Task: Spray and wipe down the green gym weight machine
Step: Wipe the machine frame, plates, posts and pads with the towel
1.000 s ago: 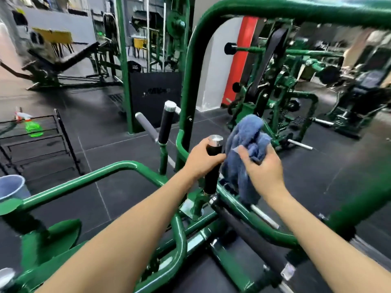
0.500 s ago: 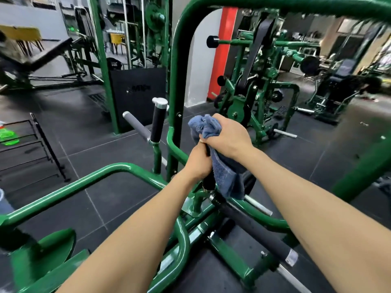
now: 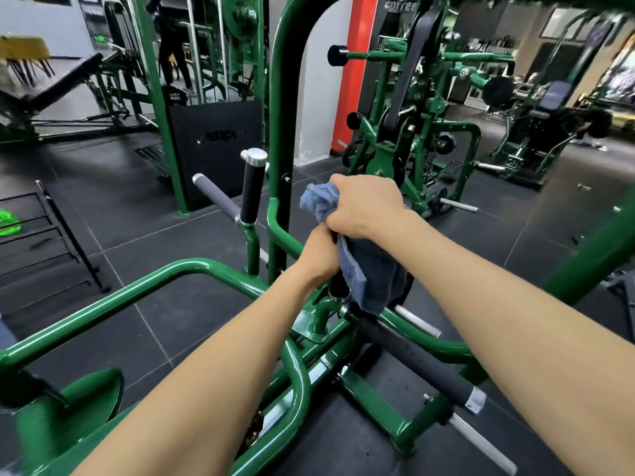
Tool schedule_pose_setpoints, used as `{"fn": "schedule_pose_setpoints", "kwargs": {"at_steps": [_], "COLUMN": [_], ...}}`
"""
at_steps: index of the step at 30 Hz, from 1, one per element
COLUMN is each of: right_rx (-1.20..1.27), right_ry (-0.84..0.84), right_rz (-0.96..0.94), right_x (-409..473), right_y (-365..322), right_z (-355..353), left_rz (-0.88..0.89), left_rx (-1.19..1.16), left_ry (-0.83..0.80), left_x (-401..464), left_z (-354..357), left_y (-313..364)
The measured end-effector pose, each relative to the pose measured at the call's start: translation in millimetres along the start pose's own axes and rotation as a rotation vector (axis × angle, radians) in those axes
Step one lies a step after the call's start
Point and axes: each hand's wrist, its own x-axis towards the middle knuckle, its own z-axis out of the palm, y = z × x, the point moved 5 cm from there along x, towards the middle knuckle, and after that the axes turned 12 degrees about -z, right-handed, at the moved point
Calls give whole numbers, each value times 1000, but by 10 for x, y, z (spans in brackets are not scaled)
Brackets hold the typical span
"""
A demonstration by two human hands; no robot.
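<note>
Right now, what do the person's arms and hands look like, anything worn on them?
Both forearms are bare as far as the view shows, with no sleeves in sight. The left hand and the right hand wear no gloves. No watch, bracelet or ring shows on the visible sides.

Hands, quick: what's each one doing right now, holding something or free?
Left hand: gripping the upright black handle of the green machine.
Right hand: clutching the blue cloth over the top of that same handle.
</note>
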Motion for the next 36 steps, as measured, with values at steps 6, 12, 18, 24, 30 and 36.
{"fn": "schedule_pose_setpoints", "kwargs": {"at_steps": [6,12,18,24,30,36], "right_rx": [529,142,352,1045,816,485], "right_ry": [169,305,311,521,189,133], "right_rz": [96,8,-45,247,248,218], "right_x": [-3,-248,-153,-542,-979,-1065], "right_y": [177,15,96,189,141,151], "right_z": [154,209,140,532,1168,1140], "left_rz": [-76,6,-39,-132,-227,-234], "left_rx": [-133,1,-7,39,181,231], "left_ry": [-73,-67,-41,-143,-316,-232], "left_x": [8,-18,-52,-54,-408,-225], "left_z": [17,5,-3,2,186,-67], "left_y": [-26,-8,37,-149,-719,-433]}}
